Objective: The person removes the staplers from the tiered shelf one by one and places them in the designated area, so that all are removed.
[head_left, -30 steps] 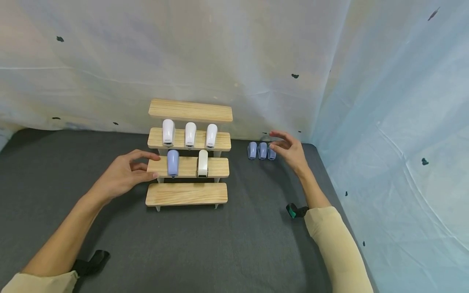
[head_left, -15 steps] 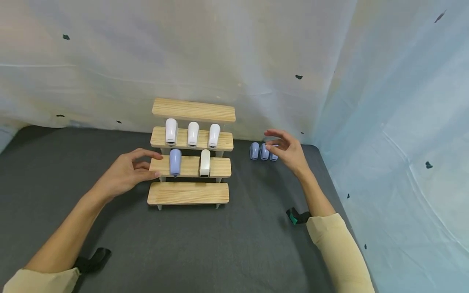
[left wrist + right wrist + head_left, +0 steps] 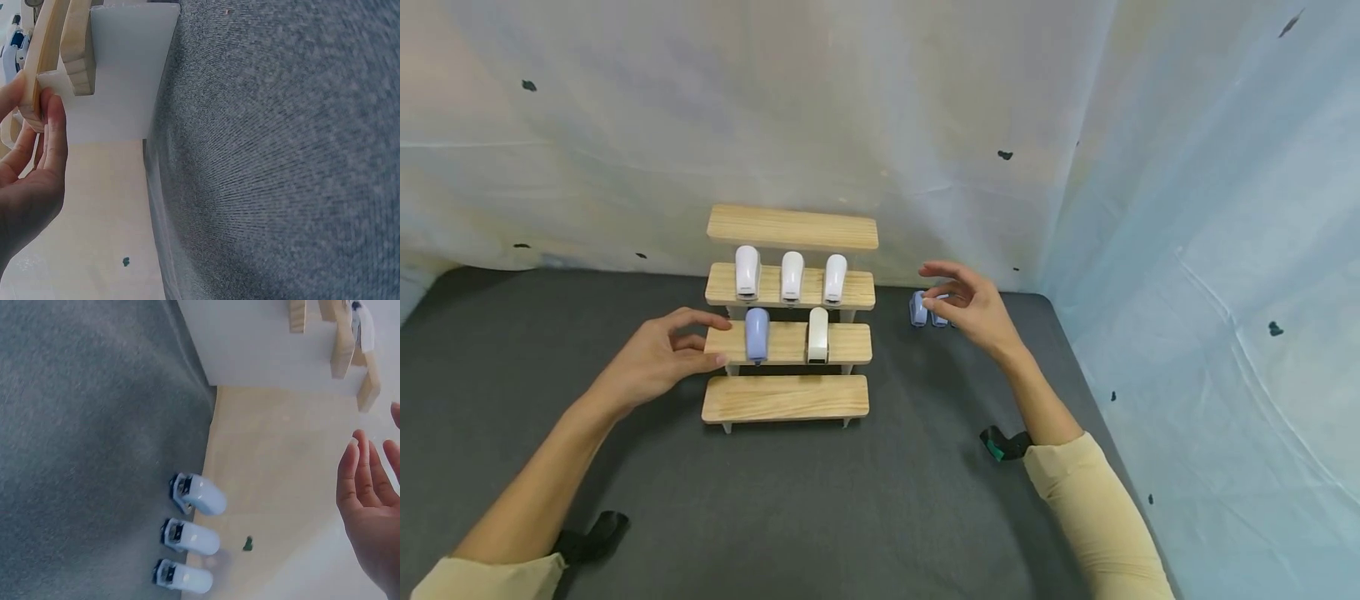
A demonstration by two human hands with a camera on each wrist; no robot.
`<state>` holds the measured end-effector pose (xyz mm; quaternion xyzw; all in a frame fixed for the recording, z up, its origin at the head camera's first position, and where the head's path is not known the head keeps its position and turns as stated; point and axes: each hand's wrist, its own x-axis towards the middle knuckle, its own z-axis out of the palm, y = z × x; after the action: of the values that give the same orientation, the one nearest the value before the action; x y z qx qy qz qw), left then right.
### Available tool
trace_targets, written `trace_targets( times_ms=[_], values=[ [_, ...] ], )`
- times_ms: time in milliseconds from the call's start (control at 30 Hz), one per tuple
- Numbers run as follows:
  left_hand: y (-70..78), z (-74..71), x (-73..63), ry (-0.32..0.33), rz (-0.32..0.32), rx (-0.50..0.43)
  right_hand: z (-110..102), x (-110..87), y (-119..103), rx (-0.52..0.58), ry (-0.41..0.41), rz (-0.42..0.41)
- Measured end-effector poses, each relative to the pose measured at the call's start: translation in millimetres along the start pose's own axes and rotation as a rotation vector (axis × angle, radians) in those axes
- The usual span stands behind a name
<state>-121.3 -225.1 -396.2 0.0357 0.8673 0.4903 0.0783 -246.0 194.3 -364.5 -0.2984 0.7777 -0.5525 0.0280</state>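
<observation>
My left hand point(image 3: 651, 358) pinches the left end of a wooden shelf board point(image 3: 786, 343), second from the bottom of a four-tier stand. In the left wrist view the thumb and fingers point(image 3: 56, 128) hold the board's edge. On that board sit a blue stapler point(image 3: 757, 335) and a cream-white stapler point(image 3: 817, 336), apart. My right hand point(image 3: 966, 310) hovers, fingers loosely bent and holding nothing, beside three small blue staplers on the table. The leftmost stapler point(image 3: 917, 308) is in plain sight; the right hand partly hides the others. All three staplers point(image 3: 195, 539) show in the right wrist view.
Three white staplers point(image 3: 792, 277) stand in a row on the shelf above. The top board point(image 3: 792, 227) and the lowest board point(image 3: 785, 398) are bare. Dark grey cloth point(image 3: 820, 508) covers the table. A hanging sheet point(image 3: 880, 108) closes off the back and right.
My right hand has moved left, from the rightmost blue stapler toward the leftmost. My left hand keeps its hold on the shelf board. The staplers stay in place.
</observation>
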Motion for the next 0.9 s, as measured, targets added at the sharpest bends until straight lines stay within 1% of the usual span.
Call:
trace_targets(
  times_ms=[233,367,567,800,900],
  values=[
    [-2.1,0.4,-0.2,-0.003,0.004,-0.015,9.8,3.3,-11.9,-0.004,-0.030,-0.006],
    [-1.9,0.2,0.2,-0.002,0.011,-0.017,15.3,5.5,-13.8,0.020,-0.035,-0.016],
    [-1.3,0.0,0.7,-0.005,0.000,-0.007,26.6,10.0,-17.1,0.061,-0.056,-0.024],
    [-2.7,0.1,1.3,-0.014,0.004,0.004,39.6,14.3,-48.8,0.033,-0.084,-0.026],
    [-3.3,-0.5,1.8,-0.012,0.008,0.001,43.1,17.9,-54.0,0.033,-0.093,-0.042]
  ],
)
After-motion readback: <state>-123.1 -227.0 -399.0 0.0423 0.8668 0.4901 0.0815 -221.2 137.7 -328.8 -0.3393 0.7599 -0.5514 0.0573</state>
